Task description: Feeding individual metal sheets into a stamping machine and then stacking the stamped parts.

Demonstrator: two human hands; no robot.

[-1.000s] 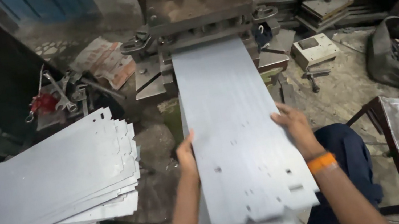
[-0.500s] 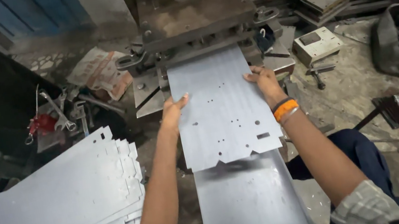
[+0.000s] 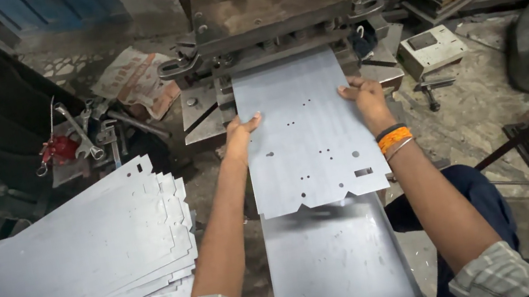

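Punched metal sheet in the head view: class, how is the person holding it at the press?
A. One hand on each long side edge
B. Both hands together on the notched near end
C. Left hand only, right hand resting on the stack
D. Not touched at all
A: the left hand grips the left edge of the punched metal sheet and the right hand grips its right edge.

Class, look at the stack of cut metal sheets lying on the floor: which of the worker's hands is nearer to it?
Left. The left hand grips the punched sheet's left edge, on the side towards the stack of cut sheets; the right hand holds the opposite edge, farther away.
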